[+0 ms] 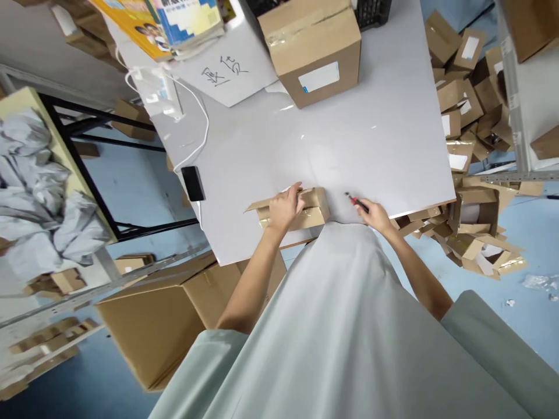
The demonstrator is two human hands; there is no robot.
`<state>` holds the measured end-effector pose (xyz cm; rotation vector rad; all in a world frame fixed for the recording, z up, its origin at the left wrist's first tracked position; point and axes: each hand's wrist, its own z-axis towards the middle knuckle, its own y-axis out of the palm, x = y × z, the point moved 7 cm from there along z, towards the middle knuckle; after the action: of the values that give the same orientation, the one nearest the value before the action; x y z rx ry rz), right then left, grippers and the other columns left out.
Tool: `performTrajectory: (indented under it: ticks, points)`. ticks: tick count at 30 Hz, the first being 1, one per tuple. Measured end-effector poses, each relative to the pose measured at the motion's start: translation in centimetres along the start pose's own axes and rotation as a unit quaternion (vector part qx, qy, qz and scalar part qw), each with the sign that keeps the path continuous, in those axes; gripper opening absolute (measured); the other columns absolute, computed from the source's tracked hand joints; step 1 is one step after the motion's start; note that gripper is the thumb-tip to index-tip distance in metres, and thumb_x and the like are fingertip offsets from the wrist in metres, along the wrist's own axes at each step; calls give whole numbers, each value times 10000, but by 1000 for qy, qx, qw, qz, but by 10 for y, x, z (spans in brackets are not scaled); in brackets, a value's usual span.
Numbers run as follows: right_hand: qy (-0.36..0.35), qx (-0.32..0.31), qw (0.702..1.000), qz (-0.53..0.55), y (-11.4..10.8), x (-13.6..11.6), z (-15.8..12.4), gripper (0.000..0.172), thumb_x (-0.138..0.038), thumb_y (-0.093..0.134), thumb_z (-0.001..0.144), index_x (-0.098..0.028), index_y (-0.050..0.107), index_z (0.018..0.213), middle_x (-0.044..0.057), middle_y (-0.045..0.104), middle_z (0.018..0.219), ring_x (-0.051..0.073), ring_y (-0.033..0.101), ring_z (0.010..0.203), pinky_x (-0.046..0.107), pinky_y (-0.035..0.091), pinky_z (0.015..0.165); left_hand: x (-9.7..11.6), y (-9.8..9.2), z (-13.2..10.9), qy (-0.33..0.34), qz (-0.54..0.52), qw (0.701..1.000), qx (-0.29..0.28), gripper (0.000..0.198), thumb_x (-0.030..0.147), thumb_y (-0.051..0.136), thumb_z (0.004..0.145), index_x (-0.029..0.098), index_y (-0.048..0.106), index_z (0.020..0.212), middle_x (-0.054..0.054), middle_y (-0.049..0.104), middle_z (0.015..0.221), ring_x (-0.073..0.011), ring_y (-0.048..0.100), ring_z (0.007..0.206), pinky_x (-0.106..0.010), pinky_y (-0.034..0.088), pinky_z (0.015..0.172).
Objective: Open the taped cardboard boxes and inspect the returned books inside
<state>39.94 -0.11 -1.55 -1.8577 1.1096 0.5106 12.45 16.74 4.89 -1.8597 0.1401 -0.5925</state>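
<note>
My left hand [285, 208] is on a small cardboard box [315, 216] at the table's near edge, its fingers bent over the top opening. One flap of the box sticks out to the left, and strips of clear tape shine on its near side. What lies inside is hidden by my fingers and the flaps. To the right of the box, my right hand [374, 215] is closed around a red and black box cutter [360, 203]. Its thin tip points left and away from me, above the tabletop and apart from the box.
On the white table [349, 145] stand a taped carton [325, 58], a white box [222, 70] with books [187, 23], and a power strip [170, 96]. A phone [193, 183] lies left. Discarded boxes [471, 99] pile up right; a large open carton [152, 326] stands below left.
</note>
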Motion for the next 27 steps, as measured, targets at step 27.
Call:
performTrajectory:
  ticks: [27]
  points:
    - [-300,23,919,-255,80,-152,7,439,-220,838,952,-168,682,1359,231,492,1704,369,438,1615,585,478,1270,-167,9,-41,-171,-430,868,177,568,740,629,887,188,719,984,-80,762,957,-263,721,957,-371,589,906]
